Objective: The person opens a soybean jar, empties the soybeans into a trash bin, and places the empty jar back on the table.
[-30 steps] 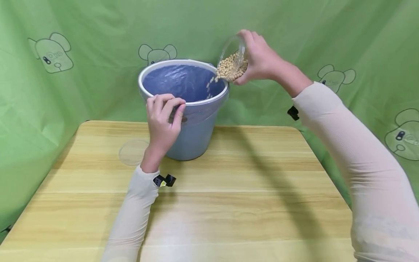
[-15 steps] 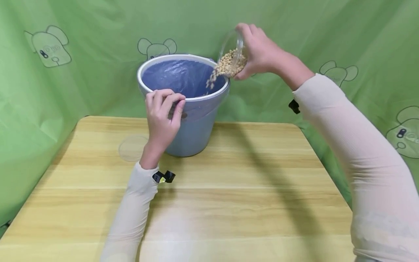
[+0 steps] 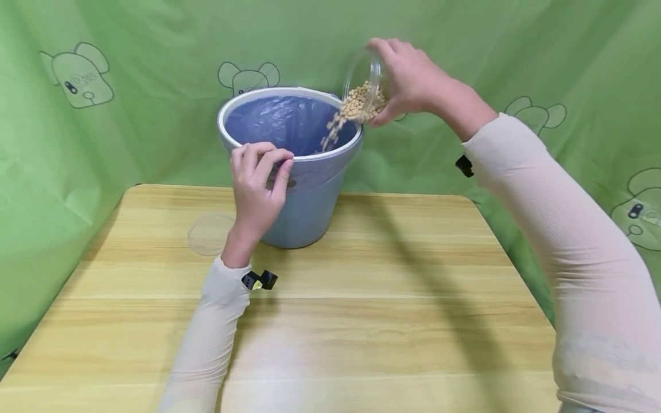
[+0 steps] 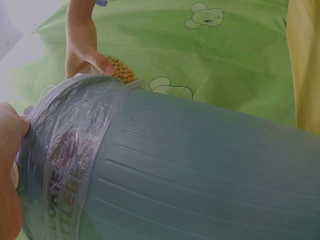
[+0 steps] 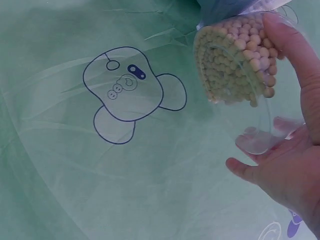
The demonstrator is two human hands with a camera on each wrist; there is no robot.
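Observation:
My right hand (image 3: 410, 80) grips a clear round plastic container (image 5: 267, 115), tilted on its side over the right rim of a blue trash can (image 3: 302, 212). Soybeans (image 3: 356, 103) lie in the container, and some tumble from its mouth into the can. In the left wrist view, the right hand and a patch of beans (image 4: 121, 70) show past the can's rim. My left hand (image 3: 256, 186) pinches the near rim between thumb and fingers. A bluish plastic liner (image 3: 279, 120) is folded over the rim; the can's bottom is hidden.
A clear round lid (image 3: 209, 235) lies flat on the wooden table (image 3: 361, 332), left of the can and partly behind the left wrist. Green cloth (image 3: 155, 132) with printed animal heads hangs around the table's back and sides.
More beans spill from the container in a thicker stream, and the container has shifted very slightly left. The left hand keeps its hold on the rim.

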